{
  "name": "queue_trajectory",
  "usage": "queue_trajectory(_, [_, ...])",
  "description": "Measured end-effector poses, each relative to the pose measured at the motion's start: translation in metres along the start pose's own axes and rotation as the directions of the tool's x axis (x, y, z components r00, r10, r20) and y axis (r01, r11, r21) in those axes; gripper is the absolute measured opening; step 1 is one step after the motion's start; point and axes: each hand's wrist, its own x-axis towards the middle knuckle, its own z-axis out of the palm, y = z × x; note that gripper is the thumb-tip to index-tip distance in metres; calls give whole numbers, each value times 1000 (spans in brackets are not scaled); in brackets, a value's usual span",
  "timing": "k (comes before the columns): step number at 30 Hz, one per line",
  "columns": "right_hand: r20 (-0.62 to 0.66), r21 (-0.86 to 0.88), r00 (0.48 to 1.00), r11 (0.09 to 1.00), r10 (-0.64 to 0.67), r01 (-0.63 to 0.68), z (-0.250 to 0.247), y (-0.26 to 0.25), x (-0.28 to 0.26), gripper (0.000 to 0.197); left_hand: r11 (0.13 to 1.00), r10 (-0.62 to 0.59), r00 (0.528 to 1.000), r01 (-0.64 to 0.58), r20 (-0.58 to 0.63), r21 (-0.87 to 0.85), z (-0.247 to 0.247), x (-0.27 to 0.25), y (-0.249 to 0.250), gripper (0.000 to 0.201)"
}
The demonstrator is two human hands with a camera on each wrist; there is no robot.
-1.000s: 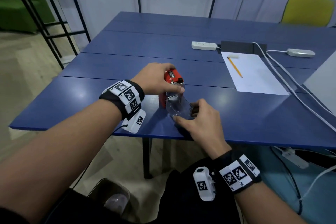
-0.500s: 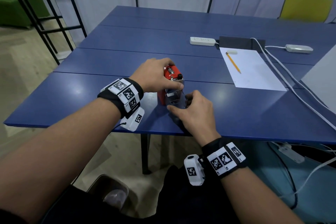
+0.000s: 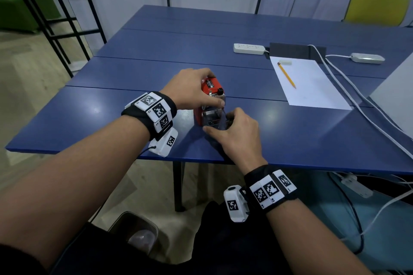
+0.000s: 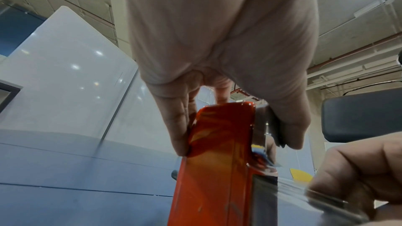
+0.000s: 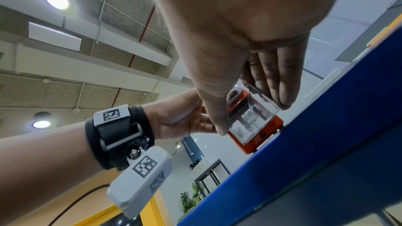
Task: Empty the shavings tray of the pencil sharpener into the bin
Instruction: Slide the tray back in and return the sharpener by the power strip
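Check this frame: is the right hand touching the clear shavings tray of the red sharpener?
Touching. The right wrist view shows the right hand with thumb on one side of the clear shavings tray and fingertips on the other, pinching it at the sharpener.

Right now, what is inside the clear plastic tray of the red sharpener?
Through the front of the clear plastic tray only grey dust or smears show. The right hand covers its sides, so any shavings cannot be confirmed.
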Motion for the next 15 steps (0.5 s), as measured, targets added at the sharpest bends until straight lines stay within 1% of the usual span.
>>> queue_trajectory(10, [-11, 15, 1000, 1000, 2, -2, 2, -9, 6, 59, 999, 3, 1000, -3, 2, -33, 1, -1, -1, 83])
queue_trajectory(13, [23, 16, 1000, 1000, -19, 19, 0, -5, 7, 63, 998, 34, 999, -33, 29, -45, -1, -1, -4, 90])
queue_trajectory(15, [63, 35, 998, 999, -32, 30, -3, 1, 9, 73, 998, 55, 995, -52, 88, -45, -2, -3, -10, 101])
